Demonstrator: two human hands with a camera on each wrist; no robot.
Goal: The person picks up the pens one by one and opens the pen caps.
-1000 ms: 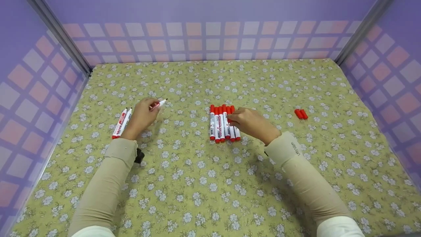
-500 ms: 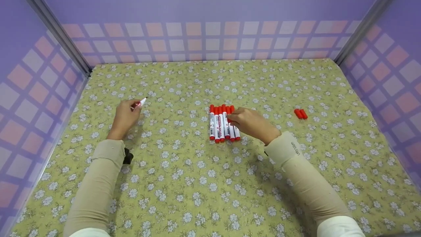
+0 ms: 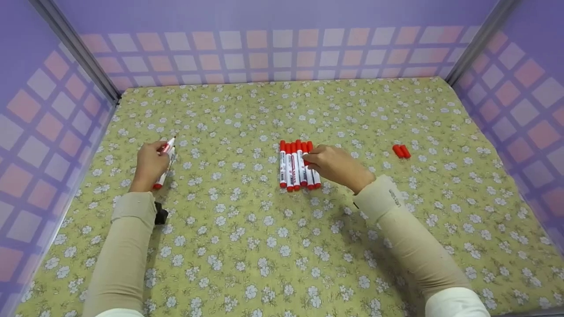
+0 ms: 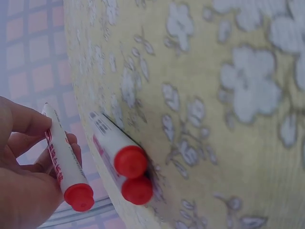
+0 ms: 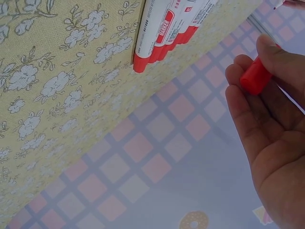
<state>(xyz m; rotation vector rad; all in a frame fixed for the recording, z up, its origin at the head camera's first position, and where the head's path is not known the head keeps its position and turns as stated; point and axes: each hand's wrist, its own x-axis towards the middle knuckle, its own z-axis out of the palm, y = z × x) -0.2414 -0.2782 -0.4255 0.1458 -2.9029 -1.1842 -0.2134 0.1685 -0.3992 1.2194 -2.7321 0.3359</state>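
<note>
The left hand (image 3: pixel 152 164) pinches an uncapped marker (image 4: pixel 62 150) just beside the marker pair (image 4: pixel 112 142), near-parallel; the right hand (image 3: pixel 338 166), well right of it, pinches a red cap (image 5: pixel 256 78).

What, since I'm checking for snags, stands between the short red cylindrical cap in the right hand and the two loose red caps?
Nothing visible but the right hand pinching the red cylindrical cap; past it, only yellow floral cloth lies before the two loose red caps.
</note>
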